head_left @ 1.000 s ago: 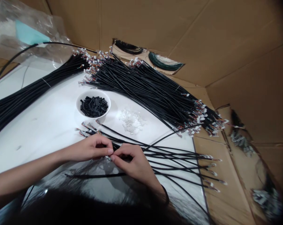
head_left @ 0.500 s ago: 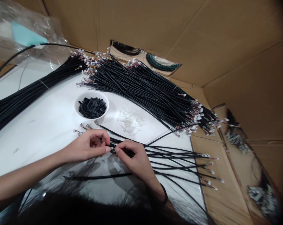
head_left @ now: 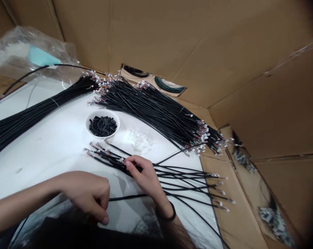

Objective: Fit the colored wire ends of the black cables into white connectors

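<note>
Viewing remotely, I see the right hand (head_left: 144, 173), below centre, pinching a cable end (head_left: 122, 160) that juts leftward. Lower left, the left hand (head_left: 87, 192) curls, contents unclear.

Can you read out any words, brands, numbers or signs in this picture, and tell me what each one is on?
None: no word, brand, number or sign can be read.
Cardboard walls: no print shows.
Blue sheet at the plastic bag: no legible text.
White bowl: no marking shows.
White plugs on the black cables: too small to tell.
</note>
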`<state>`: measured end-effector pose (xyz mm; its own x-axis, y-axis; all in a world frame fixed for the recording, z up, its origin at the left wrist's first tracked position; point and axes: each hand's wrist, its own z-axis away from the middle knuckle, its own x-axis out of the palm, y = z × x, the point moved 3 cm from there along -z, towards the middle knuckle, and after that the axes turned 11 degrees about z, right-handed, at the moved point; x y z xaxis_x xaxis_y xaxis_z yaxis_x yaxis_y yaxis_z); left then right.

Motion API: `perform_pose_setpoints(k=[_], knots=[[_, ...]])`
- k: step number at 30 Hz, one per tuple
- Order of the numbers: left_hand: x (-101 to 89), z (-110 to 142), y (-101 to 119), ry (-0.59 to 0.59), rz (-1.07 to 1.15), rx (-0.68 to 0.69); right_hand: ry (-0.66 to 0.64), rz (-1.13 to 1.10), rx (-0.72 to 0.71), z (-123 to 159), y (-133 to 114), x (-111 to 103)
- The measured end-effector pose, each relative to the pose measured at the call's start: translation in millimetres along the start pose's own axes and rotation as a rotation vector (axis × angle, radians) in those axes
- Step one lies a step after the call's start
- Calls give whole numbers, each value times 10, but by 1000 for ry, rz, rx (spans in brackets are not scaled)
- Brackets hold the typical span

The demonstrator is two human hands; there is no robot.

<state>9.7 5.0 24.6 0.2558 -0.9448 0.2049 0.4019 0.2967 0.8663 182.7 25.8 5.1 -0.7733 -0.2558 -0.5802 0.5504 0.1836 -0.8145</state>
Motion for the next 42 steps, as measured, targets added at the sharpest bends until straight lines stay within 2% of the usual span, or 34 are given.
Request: perform_pose_setpoints(k=[5,7,9,15,23,28,35,42], knots=[[-201,-58,-58,521,-36,195,56,-47,-34,28,-64,-42],[-267,-41,-21,656,-1,254,73,-68,-51,48,-93,-61],[-297,-28,8,709,62,264,83,-85,-71,66,-119,-77],[-296,-40,-14,629,284,269,95,-97,-115,92,-164,-101],[-302,-67,-10,613,284,283,72,-130,-147,97,-181,-101],[-295,-58,33,626,237,316,10,-125,-86,82,-184,-59],[-300,-96,-5,544,284,273,-102,-141,5,99,-160,26],[-302,-84,9,604,271,272,-28,-187,-40,76,-156,-20]])
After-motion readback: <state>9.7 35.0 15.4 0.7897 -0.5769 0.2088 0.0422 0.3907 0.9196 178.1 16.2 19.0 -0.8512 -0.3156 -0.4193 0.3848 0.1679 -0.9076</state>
